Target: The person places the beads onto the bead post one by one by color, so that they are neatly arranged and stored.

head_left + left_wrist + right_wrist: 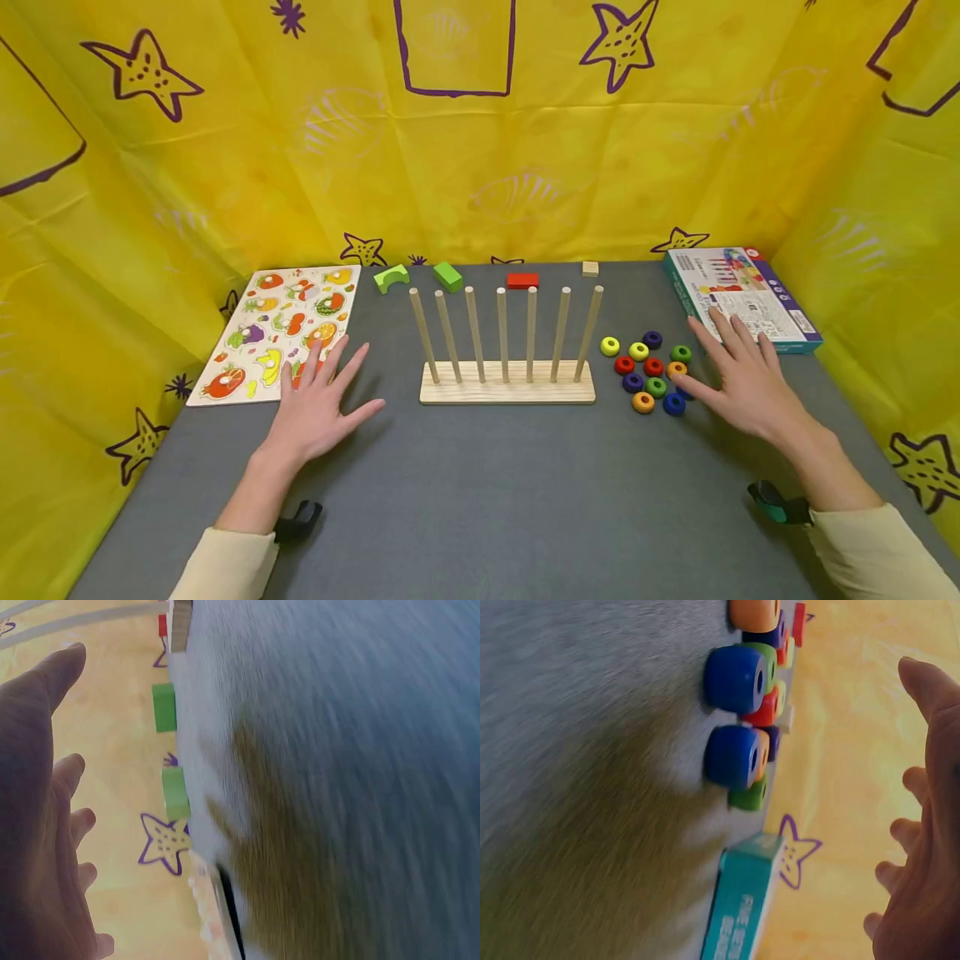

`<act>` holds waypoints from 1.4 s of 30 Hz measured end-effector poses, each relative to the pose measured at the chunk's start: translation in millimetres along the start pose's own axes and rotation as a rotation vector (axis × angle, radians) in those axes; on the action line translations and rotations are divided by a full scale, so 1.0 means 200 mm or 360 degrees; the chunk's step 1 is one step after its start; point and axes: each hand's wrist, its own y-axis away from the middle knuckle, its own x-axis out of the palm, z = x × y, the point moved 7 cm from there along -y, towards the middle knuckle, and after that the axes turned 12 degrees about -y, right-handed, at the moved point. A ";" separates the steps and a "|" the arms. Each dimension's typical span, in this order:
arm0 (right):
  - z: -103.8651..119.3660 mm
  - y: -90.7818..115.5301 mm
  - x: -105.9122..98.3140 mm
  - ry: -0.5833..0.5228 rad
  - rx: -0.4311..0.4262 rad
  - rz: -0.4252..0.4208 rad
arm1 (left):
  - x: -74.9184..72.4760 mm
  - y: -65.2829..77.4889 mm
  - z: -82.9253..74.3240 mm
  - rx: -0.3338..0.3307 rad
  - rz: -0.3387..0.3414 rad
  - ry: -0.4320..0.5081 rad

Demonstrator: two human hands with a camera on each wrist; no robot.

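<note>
Fingers (350, 369) spread wide and holding nothing, the left hand (309, 423) hovers near the fruit board (272, 340), the right hand (753, 400) near coloured rings (660, 371), a pegged stand (507, 395) between

I'm seeing coloured rings (654, 373) lying in a loose cluster right of centre, their holes showing. A pale wooden stand (507, 395) is sitting mid-frame, seven pegs (531, 333) rising in a row. A fruit-picture board (243, 358) is lying flat at left; a printed box (738, 296) is lying at right.
</note>
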 end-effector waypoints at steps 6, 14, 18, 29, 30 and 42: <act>0.05 -0.13 0.04 -0.0105 -0.0087 -0.0005 | 0.03 -0.09 -0.07 -0.0017 0.0020 0.0020; 0.12 -0.30 0.14 -0.0299 -0.0202 0.0017 | 0.10 -0.18 -0.14 -0.0035 0.0034 0.0122; 0.12 -0.36 0.18 -0.0346 -0.0184 0.0045 | 0.14 -0.21 -0.17 0.0003 0.0031 0.0278; 0.12 -0.48 0.29 -0.0356 -0.0142 0.0208 | 0.21 -0.29 -0.24 0.0267 -0.0015 0.0646; 0.13 -0.49 0.30 -0.0345 -0.0144 0.0226 | 0.22 -0.29 -0.25 0.0286 -0.0021 0.0659; 0.13 -0.53 0.36 -0.0258 -0.0044 0.0329 | 0.27 -0.29 -0.25 0.0333 0.0023 0.0618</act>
